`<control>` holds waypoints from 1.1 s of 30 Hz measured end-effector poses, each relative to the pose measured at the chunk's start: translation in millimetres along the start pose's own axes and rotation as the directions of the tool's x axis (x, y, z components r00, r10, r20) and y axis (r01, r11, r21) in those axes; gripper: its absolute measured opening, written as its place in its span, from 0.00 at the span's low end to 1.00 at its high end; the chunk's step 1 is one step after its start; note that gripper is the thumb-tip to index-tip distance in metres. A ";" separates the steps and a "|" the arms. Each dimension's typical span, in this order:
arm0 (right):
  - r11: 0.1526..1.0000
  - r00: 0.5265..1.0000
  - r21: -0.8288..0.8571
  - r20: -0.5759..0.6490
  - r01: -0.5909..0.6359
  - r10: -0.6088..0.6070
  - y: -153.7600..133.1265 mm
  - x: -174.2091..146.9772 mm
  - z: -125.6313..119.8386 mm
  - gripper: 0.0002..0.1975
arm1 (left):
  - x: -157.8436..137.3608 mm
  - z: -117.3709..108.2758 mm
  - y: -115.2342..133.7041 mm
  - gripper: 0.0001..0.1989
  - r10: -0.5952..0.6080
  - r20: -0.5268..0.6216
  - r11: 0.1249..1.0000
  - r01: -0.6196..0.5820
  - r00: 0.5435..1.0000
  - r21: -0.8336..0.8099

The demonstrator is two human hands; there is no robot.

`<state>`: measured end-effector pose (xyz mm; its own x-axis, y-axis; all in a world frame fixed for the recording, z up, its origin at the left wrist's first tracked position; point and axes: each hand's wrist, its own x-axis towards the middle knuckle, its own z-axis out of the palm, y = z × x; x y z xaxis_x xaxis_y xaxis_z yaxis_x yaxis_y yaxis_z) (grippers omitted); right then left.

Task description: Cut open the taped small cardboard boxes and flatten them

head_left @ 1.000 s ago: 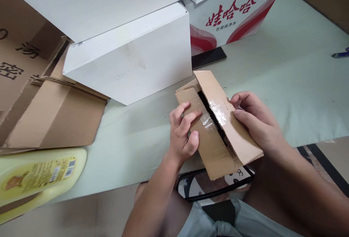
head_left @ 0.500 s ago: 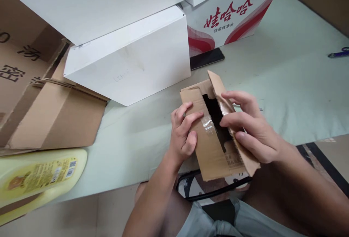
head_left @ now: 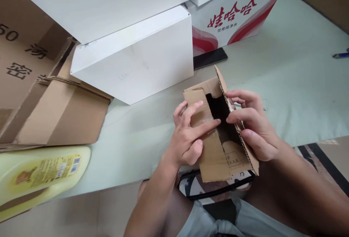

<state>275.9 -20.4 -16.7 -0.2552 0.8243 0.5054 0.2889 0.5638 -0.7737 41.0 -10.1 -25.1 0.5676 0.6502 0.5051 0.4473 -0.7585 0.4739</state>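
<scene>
A small brown cardboard box (head_left: 215,160) stands at the table's near edge, its top partly open and its inside dark. My left hand (head_left: 188,137) is on the left flap, the index finger stretched over to the flap's inner edge and the thumb bent. A strip of clear tape lies under that finger. My right hand (head_left: 252,126) grips the raised right flap (head_left: 222,80) between thumb and fingers, holding it nearly upright. Printed letters show on an inner flap at the near end. What lies deep inside the box is too dark to tell.
White boxes (head_left: 133,55) and a white-and-red carton (head_left: 234,22) stand behind, with a black phone (head_left: 209,58) before them. At left are a large brown carton (head_left: 65,113) and a yellow bottle (head_left: 49,171). A blue-handled tool (head_left: 340,55) lies far right on the pale green tablecloth (head_left: 294,84).
The right flap has swung further up and outward, widening the opening. My left index finger has stretched to the left flap's inner edge. The view has shifted slightly.
</scene>
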 end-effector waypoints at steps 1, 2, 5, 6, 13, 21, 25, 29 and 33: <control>1.000 1.000 0.006 -0.010 0.005 -0.005 0.5 -0.6 1.0 0.12 | -0.2 -0.3 0.4 0.28 -0.002 -0.004 1.000 0.002 1.000 0.008; 1.000 1.000 0.021 -0.024 0.013 -0.013 1.0 -1.3 2.2 0.12 | -0.5 -0.6 0.6 0.27 -0.004 -0.013 1.000 0.005 1.000 0.012; 0.996 0.997 0.091 -0.078 0.014 -0.007 1.8 -3.3 6.1 0.12 | -1.2 -1.3 0.5 0.24 -0.003 -0.048 1.000 0.003 0.999 0.013; 0.995 0.995 0.105 -0.100 0.000 0.010 1.8 -3.8 7.3 0.12 | -1.4 -1.3 0.2 0.23 0.000 -0.059 1.000 0.000 0.998 0.015; 0.994 0.969 0.107 -0.241 -0.033 0.059 0.3 -1.9 11.7 0.16 | -3.5 6.0 0.8 0.16 -0.027 -0.191 0.997 0.012 0.981 -0.079; 0.998 0.993 0.041 -0.103 -0.048 0.052 -2.8 0.3 4.1 0.16 | -13.2 -4.1 -4.6 0.20 -0.573 -0.193 0.683 0.333 0.797 -0.650; 1.000 1.000 0.024 0.019 0.004 -0.004 -2.0 0.5 1.9 0.16 | -9.3 -13.8 3.3 0.27 -0.516 -0.144 0.752 0.366 0.845 -0.549; 0.996 0.992 0.083 -0.124 0.027 -0.017 -2.1 0.3 7.9 0.12 | 0.8 -16.1 21.5 0.25 -0.340 -0.159 0.920 0.294 0.927 -0.258; 0.982 0.957 0.177 -0.290 0.060 -0.006 -2.8 0.8 16.3 0.10 | 4.6 -13.5 31.1 0.12 -0.291 -0.154 0.947 0.262 0.944 -0.184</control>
<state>259.8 -22.2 -20.4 0.0219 0.8003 0.5992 0.1055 0.5941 -0.7974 48.2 -30.1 1.7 0.2992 0.8412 0.4503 0.4452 -0.5405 0.7139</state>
